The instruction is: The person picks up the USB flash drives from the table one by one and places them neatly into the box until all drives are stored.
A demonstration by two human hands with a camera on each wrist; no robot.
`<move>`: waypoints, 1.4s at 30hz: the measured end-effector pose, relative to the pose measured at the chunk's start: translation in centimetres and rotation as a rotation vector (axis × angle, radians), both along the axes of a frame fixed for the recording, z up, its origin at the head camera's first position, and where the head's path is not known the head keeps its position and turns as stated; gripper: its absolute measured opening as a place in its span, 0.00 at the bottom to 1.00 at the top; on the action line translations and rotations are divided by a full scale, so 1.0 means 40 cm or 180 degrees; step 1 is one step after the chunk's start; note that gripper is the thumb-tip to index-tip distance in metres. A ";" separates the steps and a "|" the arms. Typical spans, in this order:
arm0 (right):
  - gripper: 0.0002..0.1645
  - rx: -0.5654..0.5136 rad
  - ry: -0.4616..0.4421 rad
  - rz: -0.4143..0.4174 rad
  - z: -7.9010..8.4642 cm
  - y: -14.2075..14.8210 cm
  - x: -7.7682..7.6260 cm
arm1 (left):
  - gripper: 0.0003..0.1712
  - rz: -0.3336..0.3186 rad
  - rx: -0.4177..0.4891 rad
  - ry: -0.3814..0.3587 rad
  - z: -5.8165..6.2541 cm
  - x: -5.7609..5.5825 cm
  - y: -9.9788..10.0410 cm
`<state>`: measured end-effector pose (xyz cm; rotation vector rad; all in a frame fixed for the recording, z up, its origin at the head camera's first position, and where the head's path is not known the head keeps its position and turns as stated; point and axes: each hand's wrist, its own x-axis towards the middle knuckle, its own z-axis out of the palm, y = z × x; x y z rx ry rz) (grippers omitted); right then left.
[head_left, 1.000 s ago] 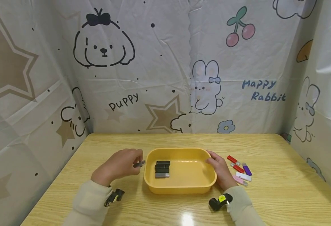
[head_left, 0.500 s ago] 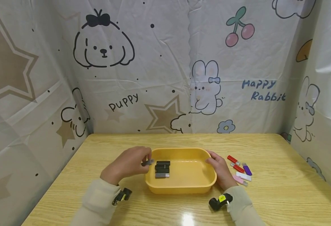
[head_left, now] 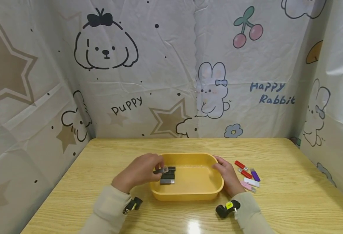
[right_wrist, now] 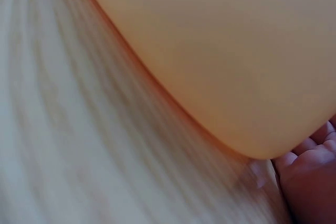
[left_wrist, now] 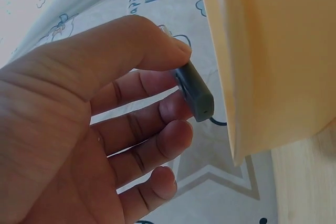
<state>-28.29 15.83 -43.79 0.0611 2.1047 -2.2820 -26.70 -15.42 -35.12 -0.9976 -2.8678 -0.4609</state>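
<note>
Between thumb and fingers, my left hand (head_left: 139,171) pinches a dark grey USB stick (head_left: 160,170), metal plug pointing right, over the left side of a yellow plastic basin (head_left: 189,196). In the left wrist view the USB stick (left_wrist: 196,95) slants under the thumb, beside the basin's wall (left_wrist: 283,51). Several black and grey USB sticks (head_left: 167,181) lie stacked in a column at the basin's left end, partly covered by the hand. My right hand (head_left: 229,177) grips the basin's right end, thumb over the rim; its fingers are mostly hidden behind the wall.
Right of the basin, a loose group lies on the wooden table (head_left: 101,201): two red USB sticks (head_left: 245,174), a purple one (head_left: 255,175), a white one (head_left: 251,182) and a pink one (head_left: 248,186). A printed cloth (head_left: 171,65) hangs around the table's back and sides.
My left hand has moved right with the grey USB stick, from outside the basin's left rim to over the sticks inside. The right hand and the basin have stayed nearly still.
</note>
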 end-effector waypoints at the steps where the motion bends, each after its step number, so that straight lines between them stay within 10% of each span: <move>1: 0.27 0.0005 -0.0004 0.0005 0.000 -0.001 0.000 | 0.10 -0.0018 -0.0009 0.0020 -0.001 0.001 0.001; 42: 0.26 0.0110 -0.0051 0.0057 0.008 0.000 0.003 | 0.05 -0.0438 -0.0224 -0.0141 -0.068 -0.004 0.050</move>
